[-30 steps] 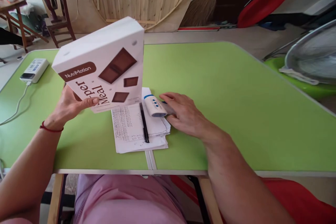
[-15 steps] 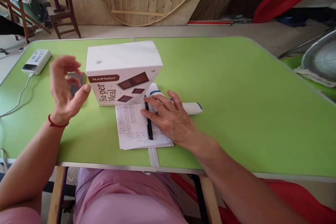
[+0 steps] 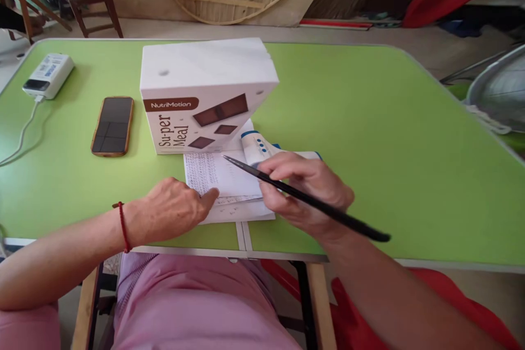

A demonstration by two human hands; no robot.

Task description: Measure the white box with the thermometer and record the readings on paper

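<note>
My right hand pinches a black pen between thumb and fingers, above the paper. The pen slants, its tip toward the upper left and its back end toward my forearm. My left hand, with a red cord bracelet at the wrist, rests on the lower left of the paper. Its thumb is stretched out on the sheet; the other fingers are mostly hidden beneath the hand. The paper carries rows of small handwriting. Behind it stands a white NutriMotion box, close to the sheet's far edge.
A white and blue handheld device lies behind my right hand, partly covered. On the left are a phone and a white power bank with a cable. The green table has a metal edge.
My right hand has picked up the pen from the paper and lifted it. My left hand has come down from beside the box onto the paper, uncovering the phone. The view has shifted slightly.
</note>
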